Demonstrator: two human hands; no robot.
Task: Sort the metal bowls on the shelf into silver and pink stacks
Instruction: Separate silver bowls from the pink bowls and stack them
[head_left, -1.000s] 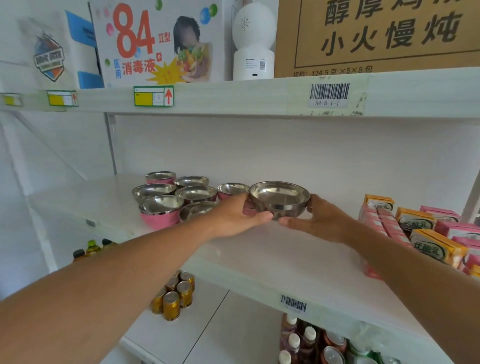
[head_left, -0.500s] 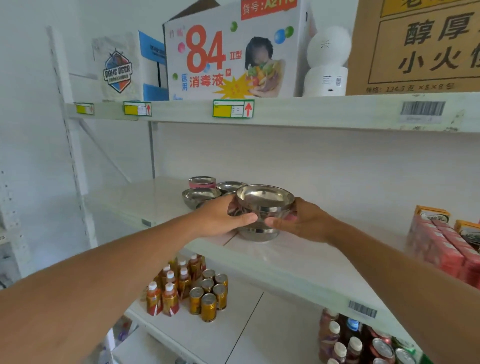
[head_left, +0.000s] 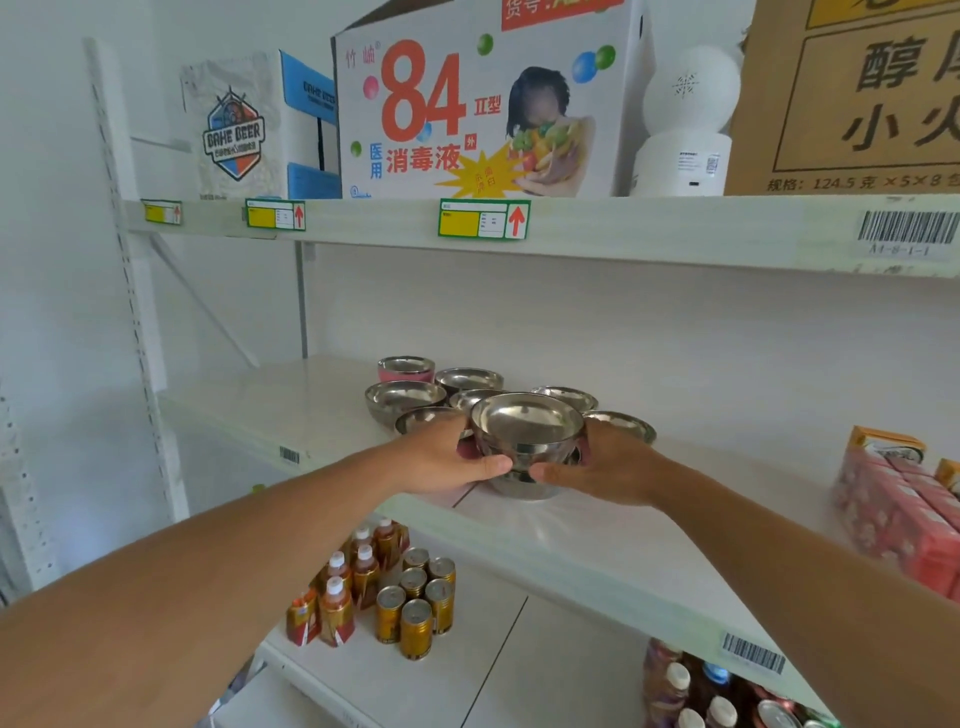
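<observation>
On the shelf (head_left: 291, 400), a pink bowl (head_left: 405, 368) and empty silver bowls (head_left: 405, 401) sit left. The left hand (head_left: 447, 457) and right hand (head_left: 605, 465) curl their fingers around 1 empty silver bowl (head_left: 527, 431), nested in another.

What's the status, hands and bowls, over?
Left hand and right hand both grip the silver bowl, seated on another silver bowl. Pink bowl waits at back. Nothing blocking.
</observation>
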